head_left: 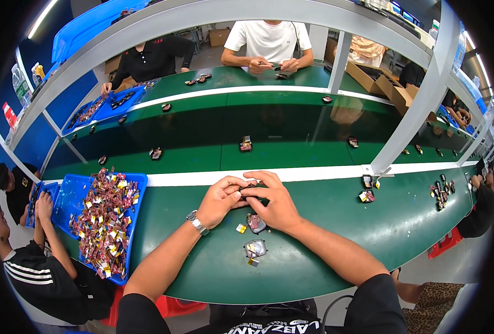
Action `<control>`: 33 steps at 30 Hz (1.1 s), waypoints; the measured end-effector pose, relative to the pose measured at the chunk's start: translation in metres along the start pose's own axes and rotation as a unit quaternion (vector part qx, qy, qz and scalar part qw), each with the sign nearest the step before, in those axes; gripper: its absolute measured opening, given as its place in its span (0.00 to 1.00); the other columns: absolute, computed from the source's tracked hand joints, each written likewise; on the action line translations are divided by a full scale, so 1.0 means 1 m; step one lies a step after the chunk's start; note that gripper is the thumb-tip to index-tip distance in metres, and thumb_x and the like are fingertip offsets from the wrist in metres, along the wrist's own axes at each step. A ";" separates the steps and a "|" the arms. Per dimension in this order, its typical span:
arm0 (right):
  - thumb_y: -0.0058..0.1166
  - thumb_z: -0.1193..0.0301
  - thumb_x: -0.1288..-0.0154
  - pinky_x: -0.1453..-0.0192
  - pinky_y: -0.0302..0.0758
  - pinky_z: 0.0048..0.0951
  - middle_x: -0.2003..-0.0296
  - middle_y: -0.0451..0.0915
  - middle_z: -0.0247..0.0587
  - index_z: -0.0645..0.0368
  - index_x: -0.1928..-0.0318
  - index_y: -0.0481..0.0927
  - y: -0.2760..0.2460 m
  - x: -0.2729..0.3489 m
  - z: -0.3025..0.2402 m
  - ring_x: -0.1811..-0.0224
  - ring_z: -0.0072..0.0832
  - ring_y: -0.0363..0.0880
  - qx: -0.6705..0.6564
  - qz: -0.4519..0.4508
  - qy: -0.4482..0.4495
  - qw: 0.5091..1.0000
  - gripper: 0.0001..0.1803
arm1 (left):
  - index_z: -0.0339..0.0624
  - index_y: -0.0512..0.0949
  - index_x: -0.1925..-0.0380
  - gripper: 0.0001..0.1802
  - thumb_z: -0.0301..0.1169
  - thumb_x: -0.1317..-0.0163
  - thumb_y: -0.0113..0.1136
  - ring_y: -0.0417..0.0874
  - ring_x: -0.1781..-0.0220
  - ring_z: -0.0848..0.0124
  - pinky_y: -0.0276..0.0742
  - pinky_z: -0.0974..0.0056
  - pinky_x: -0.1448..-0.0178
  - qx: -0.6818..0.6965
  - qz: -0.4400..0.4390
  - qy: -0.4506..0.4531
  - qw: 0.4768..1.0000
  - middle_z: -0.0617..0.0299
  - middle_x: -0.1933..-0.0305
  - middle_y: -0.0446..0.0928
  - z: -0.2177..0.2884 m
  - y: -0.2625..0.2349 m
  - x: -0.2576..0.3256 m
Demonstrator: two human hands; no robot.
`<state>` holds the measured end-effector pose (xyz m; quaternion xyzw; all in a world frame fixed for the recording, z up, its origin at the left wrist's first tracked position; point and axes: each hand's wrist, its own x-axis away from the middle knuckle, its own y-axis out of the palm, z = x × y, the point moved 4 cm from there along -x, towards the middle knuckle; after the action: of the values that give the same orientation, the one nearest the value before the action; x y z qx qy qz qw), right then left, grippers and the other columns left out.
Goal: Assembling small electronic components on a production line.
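Note:
In front of me my left hand (222,199) and my right hand (273,201) come together over the green table. Their fingers close around a small dark piece (248,189), mostly hidden by them; its exact kind does not show. Just below the hands lies a small device casing (256,223) with a reddish circuit board in it, and a yellow-and-silver part (241,228) at its left. Nearer to me rests another casing (255,248), pale inside with a dark rim, a small yellow-and-silver part touching its lower edge.
At the left a blue tray (141,195) is heaped with small circuit boards. Dark assemblies (441,192) lie in a group at the right. Beyond a white rail (185,178), a green conveyor belt (297,150) carries spaced devices. A grey post (408,111) rises at the right. Several people sit around.

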<state>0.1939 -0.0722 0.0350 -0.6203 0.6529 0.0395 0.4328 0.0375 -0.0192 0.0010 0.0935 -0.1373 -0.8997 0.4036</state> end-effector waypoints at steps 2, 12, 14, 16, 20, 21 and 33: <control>0.62 0.78 0.45 0.39 0.73 0.38 0.42 0.76 0.41 0.56 0.58 0.86 -0.001 0.000 -0.002 0.39 0.41 0.71 -0.005 -0.005 0.000 1.000 0.12 | 0.39 0.69 0.47 0.12 0.24 0.29 0.51 0.77 0.37 0.64 0.79 0.57 0.36 -0.005 0.000 0.004 1.000 0.49 0.36 0.72 0.000 0.001 0.001; 0.65 0.80 0.48 0.58 0.78 0.32 0.58 0.76 0.39 0.59 0.64 0.82 -0.007 -0.004 -0.009 0.57 0.35 0.76 0.074 0.061 -0.054 0.994 0.09 | 0.38 0.67 0.43 0.14 0.22 0.27 0.46 0.78 0.40 0.66 0.79 0.58 0.35 0.024 0.008 -0.008 1.000 0.53 0.42 0.74 0.003 0.011 0.000; 0.66 0.79 0.49 0.61 0.78 0.31 0.62 0.76 0.38 0.59 0.65 0.82 -0.007 -0.004 -0.014 0.61 0.35 0.76 0.132 0.068 -0.097 0.984 0.10 | 0.38 0.67 0.43 0.14 0.22 0.27 0.45 0.78 0.40 0.66 0.79 0.59 0.35 0.023 0.014 -0.014 1.000 0.53 0.42 0.74 0.002 0.009 0.000; 0.66 0.79 0.50 0.61 0.78 0.30 0.63 0.76 0.38 0.59 0.64 0.82 -0.006 -0.004 -0.018 0.61 0.35 0.76 0.139 0.061 -0.096 0.984 0.10 | 0.38 0.67 0.43 0.14 0.22 0.27 0.45 0.78 0.40 0.67 0.79 0.59 0.36 0.022 0.022 -0.021 0.999 0.53 0.41 0.74 0.001 0.008 0.001; 0.65 0.78 0.50 0.61 0.78 0.30 0.64 0.77 0.38 0.60 0.63 0.82 -0.005 -0.005 -0.025 0.62 0.34 0.77 0.202 0.066 -0.135 0.968 0.11 | 0.40 0.67 0.43 0.14 0.23 0.27 0.47 0.79 0.42 0.67 0.80 0.59 0.37 0.023 0.022 -0.030 0.999 0.54 0.42 0.75 0.001 0.008 0.001; 0.65 0.78 0.50 0.61 0.78 0.30 0.64 0.77 0.38 0.60 0.63 0.82 -0.005 -0.005 -0.024 0.62 0.34 0.77 0.202 0.065 -0.136 0.968 0.11 | 0.40 0.67 0.44 0.14 0.24 0.28 0.48 0.79 0.42 0.67 0.80 0.59 0.38 0.024 0.019 -0.036 0.999 0.54 0.43 0.76 0.000 0.007 0.001; 0.62 0.80 0.53 0.61 0.78 0.30 0.63 0.77 0.38 0.62 0.63 0.81 0.001 0.002 -0.026 0.62 0.34 0.77 0.257 0.032 -0.153 0.954 0.13 | 0.41 0.68 0.45 0.13 0.24 0.28 0.48 0.79 0.42 0.68 0.81 0.59 0.39 0.010 0.027 -0.043 0.999 0.56 0.43 0.76 -0.001 0.008 0.001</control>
<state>0.1798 -0.0889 0.0490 -0.4539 0.5866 -0.0214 0.6704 0.0427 -0.0253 0.0026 0.0553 -0.1659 -0.8903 0.4204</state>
